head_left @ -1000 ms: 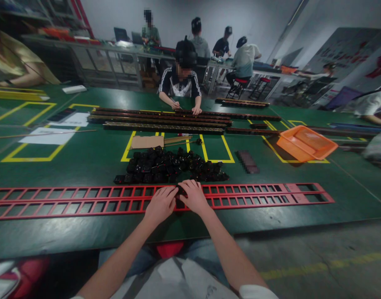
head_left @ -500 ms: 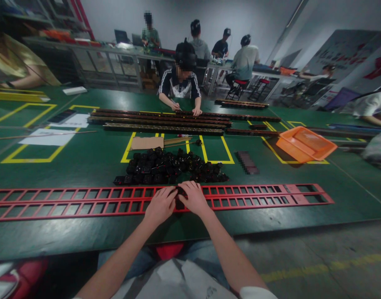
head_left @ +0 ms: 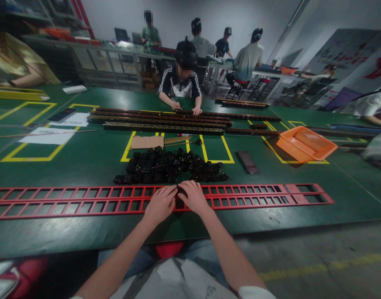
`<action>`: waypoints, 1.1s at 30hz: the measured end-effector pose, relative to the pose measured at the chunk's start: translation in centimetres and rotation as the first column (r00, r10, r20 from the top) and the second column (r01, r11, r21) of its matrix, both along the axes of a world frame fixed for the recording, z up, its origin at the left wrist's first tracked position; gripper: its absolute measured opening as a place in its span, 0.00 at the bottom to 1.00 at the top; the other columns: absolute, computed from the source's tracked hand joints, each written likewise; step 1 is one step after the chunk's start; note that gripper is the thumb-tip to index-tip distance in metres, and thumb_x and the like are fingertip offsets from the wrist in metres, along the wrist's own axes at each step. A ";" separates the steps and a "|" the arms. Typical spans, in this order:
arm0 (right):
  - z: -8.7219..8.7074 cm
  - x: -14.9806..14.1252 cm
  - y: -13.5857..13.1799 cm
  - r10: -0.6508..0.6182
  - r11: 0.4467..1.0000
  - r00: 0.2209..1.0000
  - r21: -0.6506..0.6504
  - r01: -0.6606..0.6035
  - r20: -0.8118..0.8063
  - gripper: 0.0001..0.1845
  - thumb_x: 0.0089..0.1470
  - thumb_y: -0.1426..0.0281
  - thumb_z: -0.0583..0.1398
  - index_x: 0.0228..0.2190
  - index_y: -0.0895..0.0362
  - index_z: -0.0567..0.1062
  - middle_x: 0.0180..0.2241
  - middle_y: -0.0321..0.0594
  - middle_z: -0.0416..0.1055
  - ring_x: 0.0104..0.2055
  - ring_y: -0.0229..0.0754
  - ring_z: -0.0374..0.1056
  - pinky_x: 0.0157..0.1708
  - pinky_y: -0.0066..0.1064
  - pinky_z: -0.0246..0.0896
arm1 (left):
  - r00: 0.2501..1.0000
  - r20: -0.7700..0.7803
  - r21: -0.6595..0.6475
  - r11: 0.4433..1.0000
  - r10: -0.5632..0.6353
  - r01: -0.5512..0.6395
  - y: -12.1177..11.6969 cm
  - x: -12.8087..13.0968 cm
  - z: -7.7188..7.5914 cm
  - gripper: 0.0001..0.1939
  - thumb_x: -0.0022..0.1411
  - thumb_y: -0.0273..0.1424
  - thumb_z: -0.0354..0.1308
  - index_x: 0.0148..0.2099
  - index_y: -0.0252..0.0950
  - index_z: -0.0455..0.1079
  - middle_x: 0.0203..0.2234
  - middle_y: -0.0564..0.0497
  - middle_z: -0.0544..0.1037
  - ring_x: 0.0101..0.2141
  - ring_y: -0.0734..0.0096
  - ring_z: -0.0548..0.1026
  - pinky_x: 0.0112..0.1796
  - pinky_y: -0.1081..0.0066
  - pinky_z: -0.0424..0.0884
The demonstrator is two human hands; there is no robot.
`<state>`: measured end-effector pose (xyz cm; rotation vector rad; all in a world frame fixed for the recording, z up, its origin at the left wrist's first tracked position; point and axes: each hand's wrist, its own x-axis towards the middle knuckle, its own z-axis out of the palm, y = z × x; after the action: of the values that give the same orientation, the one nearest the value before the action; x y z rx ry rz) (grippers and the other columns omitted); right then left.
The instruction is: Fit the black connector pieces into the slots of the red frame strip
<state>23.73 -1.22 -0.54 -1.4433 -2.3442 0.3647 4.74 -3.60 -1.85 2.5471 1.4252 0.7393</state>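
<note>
A long red ladder-like frame (head_left: 128, 199) with two rows of rectangular openings lies across the green table in front of me. Over its middle, my left hand (head_left: 161, 202) and my right hand (head_left: 194, 197) meet, fingers bent and closed round a small black part (head_left: 180, 191). Most of that part is hidden by my fingers, and I cannot tell whether it sits in an opening. Just beyond the frame is a heap of small black block-like parts (head_left: 156, 166), close to my fingertips.
Behind the heap lie a cardboard piece (head_left: 146, 142) and long dark strips (head_left: 165, 122). An orange tray (head_left: 302, 145) stands to the right, white paper sheets (head_left: 47, 136) to the left. Across the table a co-worker (head_left: 180, 83) bends over the strips, holding a thin tool.
My hands stay at the same place on the frame, with only a very slight shift of the fingers. In the background, a seated person has leaned a little to the right.
</note>
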 end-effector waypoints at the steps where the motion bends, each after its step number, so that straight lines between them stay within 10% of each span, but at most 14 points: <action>1: 0.0 0.0 0.0 -0.002 1.000 1.000 -0.001 0.002 -0.001 0.18 0.60 0.66 0.61 0.52 0.51 0.72 0.51 0.42 0.71 0.54 0.46 0.62 0.52 0.41 0.55 | 1.000 0.001 0.000 1.000 0.000 0.000 0.0 0.0 0.0 0.21 0.65 0.26 0.49 0.59 0.39 0.70 0.56 0.45 0.74 0.54 0.59 0.71 0.55 0.54 0.69; 33: -0.8 0.0 0.5 -0.113 0.994 0.979 -0.019 0.111 -0.172 0.10 0.62 0.74 0.55 0.44 0.54 0.73 0.44 0.42 0.74 0.50 0.46 0.65 0.50 0.40 0.59 | 0.999 -0.042 -0.037 0.999 -0.006 0.004 -0.1 0.0 0.4 0.21 0.67 0.26 0.49 0.60 0.40 0.67 0.59 0.47 0.71 0.57 0.60 0.69 0.56 0.55 0.66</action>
<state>23.77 -0.72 -1.35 -1.4779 -2.1175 0.4510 4.76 -3.72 -1.45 2.5523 1.4311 0.6566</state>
